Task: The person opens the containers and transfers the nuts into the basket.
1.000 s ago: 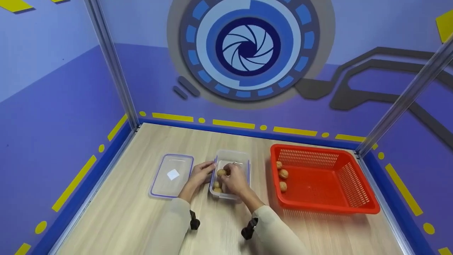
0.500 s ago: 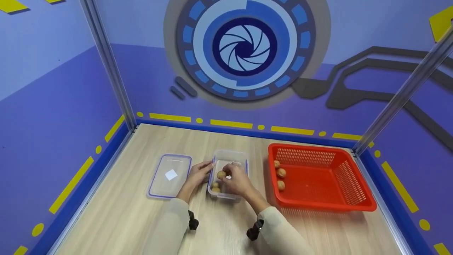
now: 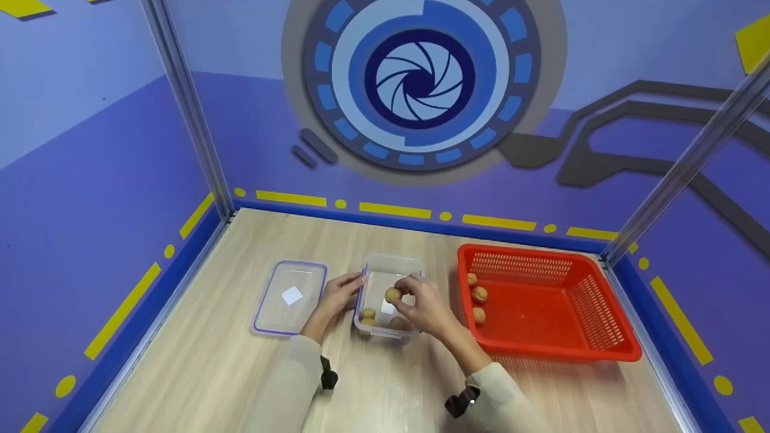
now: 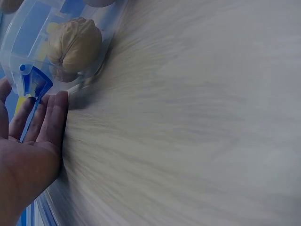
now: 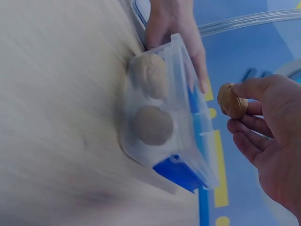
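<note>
A walnut (image 3: 393, 294) is pinched between the thumb and fingers of my right hand (image 3: 428, 305), above a clear plastic box (image 3: 394, 263) with blue side clips. In the right wrist view that walnut (image 5: 232, 101) is higher than the box rim. Inside the box, walnuts (image 3: 367, 314) lie in the near left corner and another walnut (image 3: 399, 323) in the near right. My left hand (image 3: 338, 299) rests along the box's left side. The left wrist view shows its fingers (image 4: 55, 117) extended below a blue clip (image 4: 35, 82), beside a walnut (image 4: 77, 44) seen through the wall.
A red plastic basket (image 3: 550, 349) stands right of the box, with several walnuts (image 3: 479, 294) along its left side. The clear lid (image 3: 293, 276) with a blue seal and white label lies left of my left hand. Printed wall panels (image 3: 252, 138) enclose the wooden table (image 3: 361, 385).
My right hand has risen out of the box and shifted right, holding the walnut. The near right walnut in the box has come into sight. My left hand stays at the box's side.
</note>
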